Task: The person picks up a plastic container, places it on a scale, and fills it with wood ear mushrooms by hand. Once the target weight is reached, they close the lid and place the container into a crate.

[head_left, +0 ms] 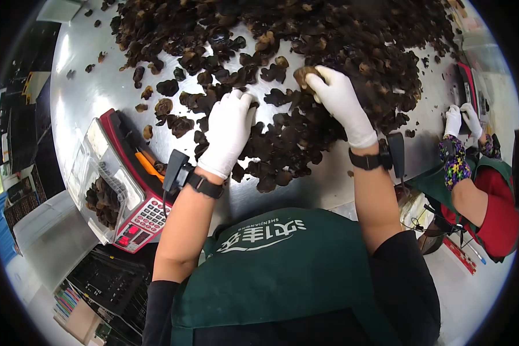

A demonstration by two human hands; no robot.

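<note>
Dark brown wood ear mushrooms (282, 147) lie in a loose spread over the metal table (81, 57), heaped thickest at the far side. Both my hands wear white gloves. My right hand (341, 105) is closed, pinching a lighter brown wood ear mushroom (305, 76) between thumb and fingers, just above the heap. To its left, my left hand (229, 131) reaches down among the pieces with its fingers curled. A dark piece of wood ear shows at its thumb and fingertips, which partly hide it.
A red weighing scale (147, 216) stands left of my arm, with a clear tray of wood ears (102, 202) on it and an orange-handled tool (150, 167) beside. At right, a co-worker's gloved hands (462, 120) are near another scale (468, 83). Black crates (106, 285) stand lower left.
</note>
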